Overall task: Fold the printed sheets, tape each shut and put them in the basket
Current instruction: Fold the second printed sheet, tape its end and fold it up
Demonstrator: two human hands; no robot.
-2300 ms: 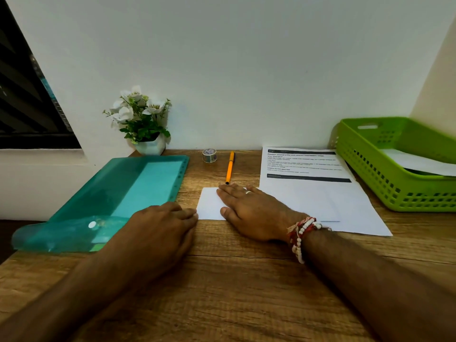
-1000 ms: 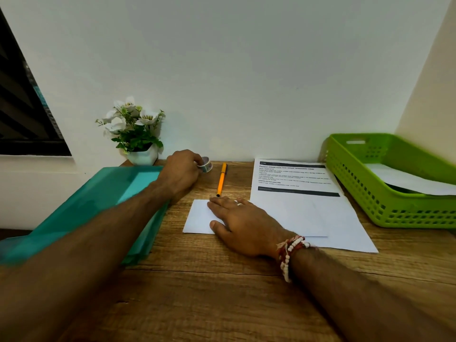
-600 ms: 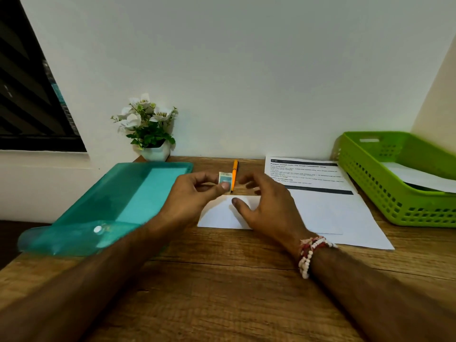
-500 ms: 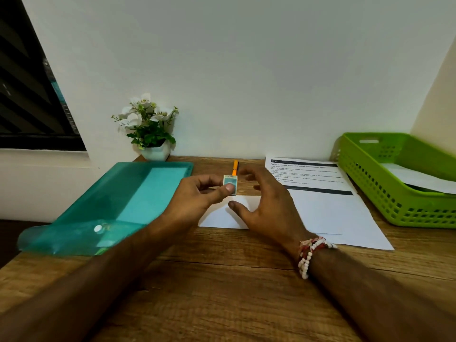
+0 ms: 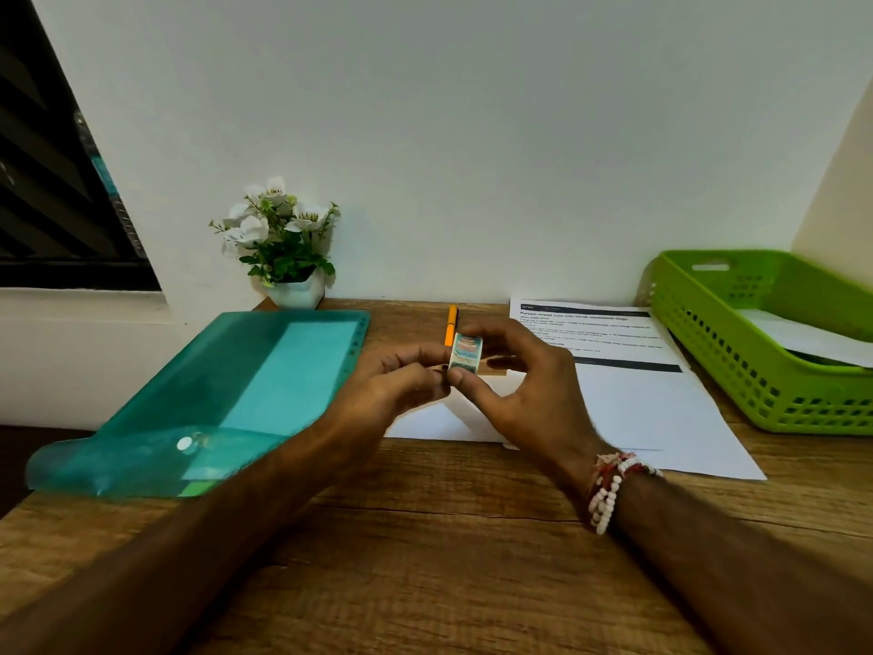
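A small patterned tape roll (image 5: 465, 354) is held up above the desk between both hands. My left hand (image 5: 392, 385) pinches it from the left and my right hand (image 5: 524, 385) grips it from the right with thumb and fingers. Under the hands lies a folded white sheet (image 5: 439, 420) on the wooden desk. A printed sheet (image 5: 628, 366) lies flat to the right. The green basket (image 5: 737, 352) stands at the far right with a folded white paper (image 5: 798, 335) inside.
A teal plastic folder (image 5: 226, 394) lies at the left of the desk (image 5: 449, 536). An orange pen (image 5: 451, 323) lies behind the hands. A small white pot of flowers (image 5: 288, 248) stands against the back wall. A dark window is at the far left.
My left hand reached to the back of the desk, picked up the tape roll and brought it over the folded sheet. My right hand lifted off the sheet and took hold of the roll too.
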